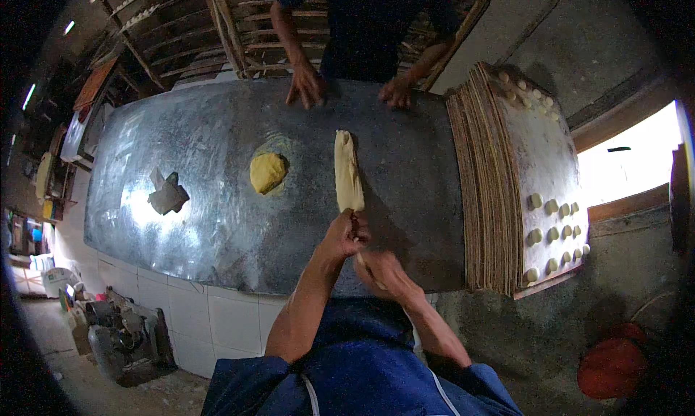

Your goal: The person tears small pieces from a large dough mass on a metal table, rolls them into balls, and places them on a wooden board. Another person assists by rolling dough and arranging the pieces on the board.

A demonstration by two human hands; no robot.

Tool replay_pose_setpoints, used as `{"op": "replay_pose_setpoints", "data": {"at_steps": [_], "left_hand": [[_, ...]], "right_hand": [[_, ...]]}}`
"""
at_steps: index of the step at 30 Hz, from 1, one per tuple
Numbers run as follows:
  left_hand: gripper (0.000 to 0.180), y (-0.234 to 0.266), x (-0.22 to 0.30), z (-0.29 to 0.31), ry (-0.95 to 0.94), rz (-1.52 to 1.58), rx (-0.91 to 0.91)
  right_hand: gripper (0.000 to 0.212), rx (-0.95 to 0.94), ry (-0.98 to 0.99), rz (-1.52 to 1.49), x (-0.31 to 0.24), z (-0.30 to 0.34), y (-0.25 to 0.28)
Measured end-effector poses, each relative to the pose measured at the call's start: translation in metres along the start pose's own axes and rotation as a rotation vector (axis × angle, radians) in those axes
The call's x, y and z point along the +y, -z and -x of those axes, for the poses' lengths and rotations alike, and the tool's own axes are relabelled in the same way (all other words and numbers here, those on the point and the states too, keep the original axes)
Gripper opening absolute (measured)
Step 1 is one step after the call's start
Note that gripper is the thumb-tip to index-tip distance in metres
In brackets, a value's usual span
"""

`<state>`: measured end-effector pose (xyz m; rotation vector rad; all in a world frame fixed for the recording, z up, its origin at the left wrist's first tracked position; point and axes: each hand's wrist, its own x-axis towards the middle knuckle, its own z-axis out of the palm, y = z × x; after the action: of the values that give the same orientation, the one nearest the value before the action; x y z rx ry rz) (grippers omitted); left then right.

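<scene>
A long pale roll of dough lies on the dark table, pointing away from me. My left hand is closed round its near end. Just nearer and to the right, my right hand is curled at the table's front edge, slightly blurred. A small pale strip that looks like dough shows along its fingers. Left of the roll sits a rounded yellow lump on a smeared patch of the table.
The dark tabletop carries a crumpled plastic bag at left. Across it, another person's hands rest near the far edge. At right stands a stack of boards, its top board dotted with several small pale dough rounds. A machine stands lower left.
</scene>
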<state>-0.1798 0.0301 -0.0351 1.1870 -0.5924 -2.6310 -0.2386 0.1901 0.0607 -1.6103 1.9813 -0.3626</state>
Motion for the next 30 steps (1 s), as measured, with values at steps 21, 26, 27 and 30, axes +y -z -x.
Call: {"op": "replay_pose_setpoints", "data": {"at_steps": [21, 26, 27, 30], "left_hand": [[0.012, 0.086, 0.01, 0.152, -0.826, -1.878, -0.094], [0.026, 0.159, 0.032, 0.094, -1.009, -2.014, 0.415], [0.029, 0.147, 0.039, 0.065, -1.291, -1.891, 0.519], [0.032, 0.097, -0.013, 0.008, -1.26, -1.621, 0.688]], "right_hand": [[0.025, 0.284, -0.054, -0.397, 0.076, 0.0, -0.108], [0.035, 0.513, -0.181, 0.25, 0.123, 0.058, -0.088], [0.037, 0.568, -0.183, 0.278, 0.137, 0.027, -0.082], [0.039, 0.6, -0.303, 0.082, 0.078, -0.039, -0.071]]}}
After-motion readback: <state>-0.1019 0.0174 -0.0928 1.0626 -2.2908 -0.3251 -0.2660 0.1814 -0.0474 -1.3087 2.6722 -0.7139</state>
